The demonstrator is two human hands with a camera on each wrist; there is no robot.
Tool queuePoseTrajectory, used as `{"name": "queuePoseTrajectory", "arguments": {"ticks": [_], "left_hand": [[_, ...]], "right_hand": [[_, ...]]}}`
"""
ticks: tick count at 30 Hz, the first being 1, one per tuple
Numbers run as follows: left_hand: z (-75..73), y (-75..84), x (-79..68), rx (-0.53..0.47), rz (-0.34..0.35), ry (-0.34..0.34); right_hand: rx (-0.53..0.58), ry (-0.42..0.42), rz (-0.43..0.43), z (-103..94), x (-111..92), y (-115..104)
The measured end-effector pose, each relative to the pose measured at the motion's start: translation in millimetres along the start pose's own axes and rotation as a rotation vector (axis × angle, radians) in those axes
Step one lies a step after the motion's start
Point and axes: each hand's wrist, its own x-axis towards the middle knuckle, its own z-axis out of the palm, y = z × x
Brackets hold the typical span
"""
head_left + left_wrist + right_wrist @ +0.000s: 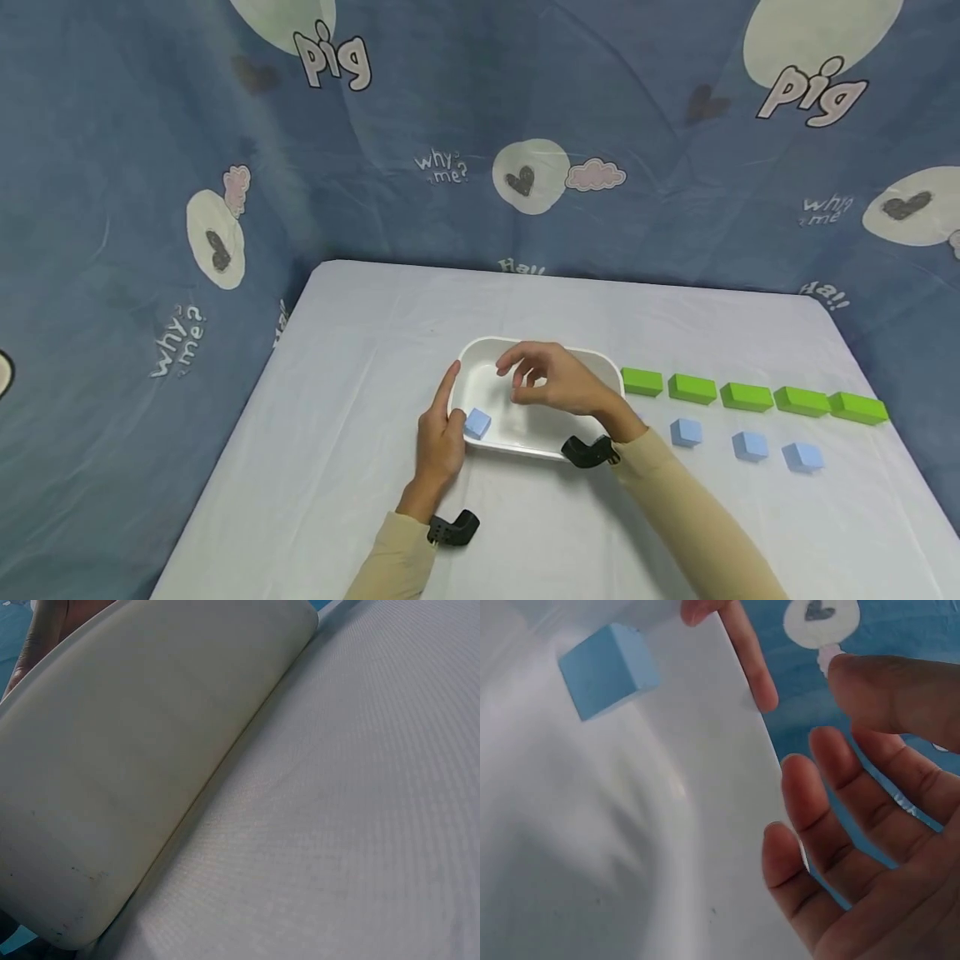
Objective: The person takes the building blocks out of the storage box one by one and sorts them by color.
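A white tray (517, 446) stands on the table, and a light blue cube (477, 423) lies in its near left corner. My left hand (441, 437) holds the tray's left side, thumb at the rim and straight index finger along the outer wall. Over the tray hovers my right hand (551, 379), its fingers loosely bent and nothing between them. The right wrist view shows the same cube (604, 671) beyond the right hand (877, 817). In the left wrist view the tray's outer wall (142, 750) fills much of the picture.
Right of the tray, several green blocks (746, 397) form a row. Nearer me are light blue cubes (750, 446), one mostly hidden behind the right wrist. White cloth (337, 467) covers the table, and a blue printed curtain (420, 225) hangs behind and at the sides.
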Motion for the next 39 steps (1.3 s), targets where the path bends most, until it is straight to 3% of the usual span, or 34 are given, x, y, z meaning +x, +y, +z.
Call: {"name": "queuePoseTrajectory", "arguments": {"ticks": [8,15,18,24,28,39], "left_hand": [[0.3,-0.1,-3.1,-0.011,-0.006,-0.007],[-0.7,-2.0,-4.1,-0.013,-0.009,0.002],[-0.2,-2.5,-5.1,-0.007,-0.013,-0.002],[-0.2,-0.8,-3.3,-0.008,0.008,0.005],[-0.5,0.5,-2.3,-0.009,0.003,0.004],[-1.2,0.9,-0.6,0.000,0.014,0.006]], "right_hand": [[0.014,-0.052,0.016,5.2,3,5],[-0.038,0.037,-0.032,6.2,13,8],[-0.035,0.029,-0.017,8.6,14,5],[-0.032,-0.067,0.016,15.9,16,1],[-0.038,-0.131,0.024,16.6,17,13],[-0.080,-0.316,0.068,17.3,16,16]]}}
